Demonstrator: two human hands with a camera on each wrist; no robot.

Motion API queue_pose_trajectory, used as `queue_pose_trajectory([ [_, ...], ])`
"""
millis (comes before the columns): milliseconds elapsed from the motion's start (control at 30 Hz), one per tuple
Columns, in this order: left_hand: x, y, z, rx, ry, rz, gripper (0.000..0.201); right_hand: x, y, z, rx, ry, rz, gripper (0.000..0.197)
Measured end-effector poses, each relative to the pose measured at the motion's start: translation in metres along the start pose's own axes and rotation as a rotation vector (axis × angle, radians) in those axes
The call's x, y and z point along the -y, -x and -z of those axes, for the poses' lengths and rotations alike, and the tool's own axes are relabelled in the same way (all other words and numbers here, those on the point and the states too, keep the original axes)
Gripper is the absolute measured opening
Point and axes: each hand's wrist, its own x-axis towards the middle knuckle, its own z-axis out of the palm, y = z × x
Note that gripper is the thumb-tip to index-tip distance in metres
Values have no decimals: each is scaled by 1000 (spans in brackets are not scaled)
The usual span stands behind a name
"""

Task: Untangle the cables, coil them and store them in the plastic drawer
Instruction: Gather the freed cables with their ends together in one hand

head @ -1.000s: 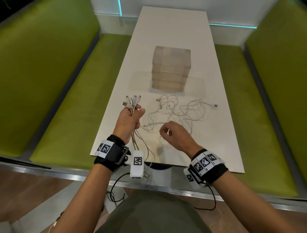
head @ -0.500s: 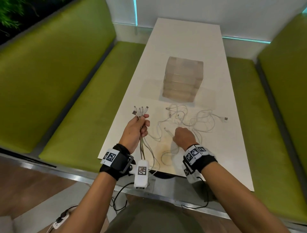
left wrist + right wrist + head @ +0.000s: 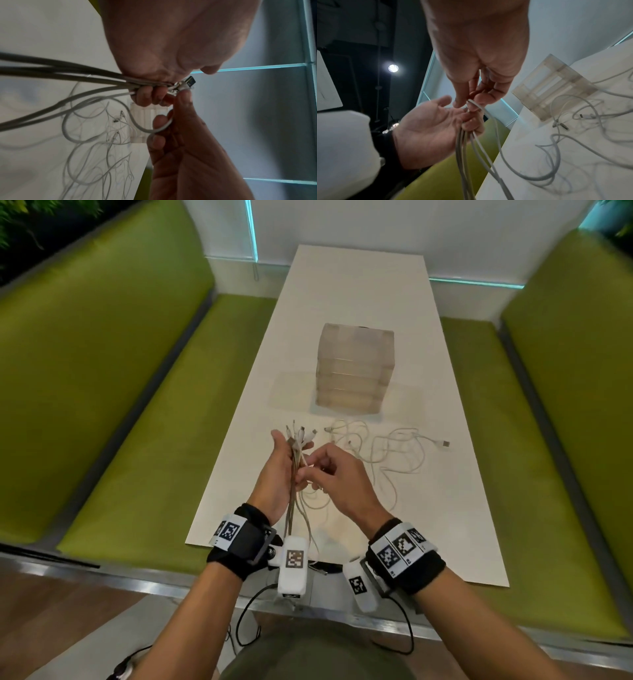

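Several white cables (image 3: 387, 450) lie tangled on the white table (image 3: 359, 285), just in front of the translucent plastic drawer unit (image 3: 354, 371). My left hand (image 3: 291, 450) is raised above the table's near left part and grips a bundle of cable ends (image 3: 301, 436), connectors fanning out above the fist. In the left wrist view the fingers (image 3: 149, 94) curl round that bundle (image 3: 68, 75). My right hand (image 3: 308, 470) is right against the left one and pinches one white cable (image 3: 476, 105) between thumb and finger. The drawers all look closed.
Green padded benches (image 3: 120, 405) run along both sides of the narrow table. A loose USB plug (image 3: 445, 444) lies at the right end of the tangle. Held cables hang down past the table's near edge (image 3: 342, 559).
My right hand has left the tangle on the table and come up and left to the left hand, carrying a cable. The left hand keeps its bundle.
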Motion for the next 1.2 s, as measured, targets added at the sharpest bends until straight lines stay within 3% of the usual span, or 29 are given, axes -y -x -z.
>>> queue_pose_trajectory([
  [167,1,7,-5,-94,-124,-58,33,-7,-2,-9,20,58,-28,17],
  [467,4,1,4,-199,70,-98,27,-16,0,0,232,205,-27,12],
  [600,3,1,5,-190,192,-157,27,-21,-10,12,337,704,-9,20],
  [700,-7,1,11,-190,280,-206,28,-35,-20,23,516,929,-236,40],
  [767,-17,0,20,-208,301,-245,29,-43,-21,34,562,846,-310,42],
  [900,-28,0,40,-309,272,-297,28,-46,-19,54,576,733,-225,26],
  [967,-28,0,46,-340,204,-292,26,-43,-16,63,543,541,-169,19],
  [1100,-12,2,37,-211,-87,-206,33,-19,-9,63,296,142,4,24],
  [1200,1,8,12,-104,-254,-129,48,-1,-8,48,210,-5,68,23],
])
